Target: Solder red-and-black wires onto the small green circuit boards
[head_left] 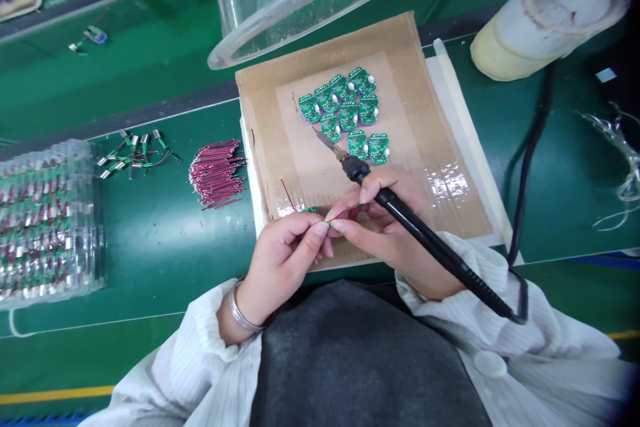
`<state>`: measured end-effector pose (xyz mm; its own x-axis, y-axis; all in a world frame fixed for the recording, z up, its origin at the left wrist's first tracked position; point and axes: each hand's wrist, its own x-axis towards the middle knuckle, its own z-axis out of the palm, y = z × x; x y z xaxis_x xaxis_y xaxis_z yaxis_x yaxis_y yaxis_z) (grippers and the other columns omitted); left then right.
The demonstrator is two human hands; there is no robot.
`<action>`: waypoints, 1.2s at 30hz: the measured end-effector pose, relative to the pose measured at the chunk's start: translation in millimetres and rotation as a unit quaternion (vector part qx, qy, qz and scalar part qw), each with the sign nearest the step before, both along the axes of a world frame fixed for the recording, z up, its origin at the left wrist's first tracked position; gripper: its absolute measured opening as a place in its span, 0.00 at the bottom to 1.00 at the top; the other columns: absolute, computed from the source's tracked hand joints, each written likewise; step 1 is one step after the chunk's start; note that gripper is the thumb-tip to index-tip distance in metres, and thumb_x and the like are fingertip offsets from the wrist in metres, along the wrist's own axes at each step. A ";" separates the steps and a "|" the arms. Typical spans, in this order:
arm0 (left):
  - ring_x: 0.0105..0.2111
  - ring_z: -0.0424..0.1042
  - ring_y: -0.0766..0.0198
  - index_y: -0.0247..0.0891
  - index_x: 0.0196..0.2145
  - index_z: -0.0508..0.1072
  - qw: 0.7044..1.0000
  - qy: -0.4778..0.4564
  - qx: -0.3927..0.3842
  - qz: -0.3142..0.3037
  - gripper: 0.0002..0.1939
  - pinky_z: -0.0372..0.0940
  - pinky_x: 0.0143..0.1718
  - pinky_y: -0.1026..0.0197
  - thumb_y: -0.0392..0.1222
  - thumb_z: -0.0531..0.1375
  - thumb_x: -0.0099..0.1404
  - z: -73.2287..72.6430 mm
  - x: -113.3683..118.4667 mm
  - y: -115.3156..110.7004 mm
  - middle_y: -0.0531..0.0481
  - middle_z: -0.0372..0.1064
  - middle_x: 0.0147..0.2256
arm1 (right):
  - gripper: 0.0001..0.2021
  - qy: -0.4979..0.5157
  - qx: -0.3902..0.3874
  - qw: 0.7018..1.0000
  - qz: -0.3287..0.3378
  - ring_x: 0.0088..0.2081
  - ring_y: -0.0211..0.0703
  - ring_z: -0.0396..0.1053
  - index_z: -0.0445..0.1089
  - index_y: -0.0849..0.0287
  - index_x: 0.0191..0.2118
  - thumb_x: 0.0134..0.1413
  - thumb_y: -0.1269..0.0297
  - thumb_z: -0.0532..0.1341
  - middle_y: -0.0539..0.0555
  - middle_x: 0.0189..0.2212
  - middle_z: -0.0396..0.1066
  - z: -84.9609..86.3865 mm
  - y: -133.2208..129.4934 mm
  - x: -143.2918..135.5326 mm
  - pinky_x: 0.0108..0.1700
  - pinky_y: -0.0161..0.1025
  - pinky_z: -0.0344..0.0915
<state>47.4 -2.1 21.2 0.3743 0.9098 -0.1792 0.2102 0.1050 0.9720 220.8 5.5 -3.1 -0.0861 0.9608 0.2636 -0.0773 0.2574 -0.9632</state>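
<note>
In my right hand (387, 213) rests a black soldering iron (410, 213), its tip angled up and left over the cardboard. The thumb and fingertips of that hand also pinch a thin red and green wire (345, 211). My left hand (290, 243) is closed, thumb against finger, on the other end of the wire, and the fingertips of both hands nearly meet. A bit of green circuit board (311, 210) shows behind my left fingers, mostly hidden. One dark red wire (287, 193) sticks up just beyond them. Several green circuit boards (349, 115) with white connectors lie in rows past the iron's tip.
Under my hands is a cardboard sheet (425, 80). To the left lie a pile of red and black wires (217, 173), several small wired metal parts (135, 153) and filled clear trays (50, 227). A clear fume hood (320, 0) hangs beyond; a whitish cylinder (545, 20) stands right.
</note>
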 end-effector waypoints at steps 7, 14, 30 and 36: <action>0.25 0.68 0.70 0.36 0.30 0.74 0.999 0.038 0.033 0.001 0.12 0.65 0.30 0.67 0.40 0.55 0.70 -0.9 -4.4 -3.0 0.53 0.70 0.23 | 0.18 0.087 -0.059 0.993 -0.049 0.34 0.36 0.75 0.61 0.51 0.38 0.47 0.76 0.68 0.45 0.31 0.72 5.9 1.1 2.1 0.32 0.32 0.72; 0.23 0.68 0.72 0.36 0.34 0.71 0.993 0.052 0.100 0.030 0.04 0.64 0.28 0.69 0.39 0.60 0.65 -0.2 1.4 -0.7 0.55 0.70 0.23 | 0.17 0.035 -0.056 0.997 -0.033 0.31 0.38 0.75 0.61 0.52 0.37 0.47 0.75 0.68 0.45 0.28 0.70 5.5 -2.1 -1.6 0.32 0.36 0.74; 0.23 0.68 0.73 0.36 0.32 0.70 0.996 -0.017 0.043 0.071 0.06 0.63 0.26 0.70 0.39 0.58 0.68 -1.7 4.6 -1.7 0.55 0.69 0.23 | 0.17 -0.039 0.015 0.997 -0.069 0.30 0.41 0.74 0.65 0.53 0.38 0.44 0.72 0.71 0.48 0.30 0.72 -9.5 -4.9 0.7 0.31 0.39 0.72; 0.22 0.66 0.72 0.36 0.32 0.70 0.997 0.000 0.032 0.066 0.07 0.61 0.25 0.69 0.40 0.58 0.68 -0.6 3.1 -2.1 0.56 0.67 0.21 | 0.17 -0.002 -0.004 0.999 -0.046 0.32 0.42 0.75 0.65 0.51 0.40 0.46 0.73 0.70 0.48 0.32 0.75 -4.9 -5.7 -0.4 0.32 0.39 0.73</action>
<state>50.5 -4.3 20.6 0.2506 0.9607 -0.1197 0.1991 0.0699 0.9775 220.4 -0.2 -7.9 0.0023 0.9666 0.2562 -0.0488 0.2560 -0.9654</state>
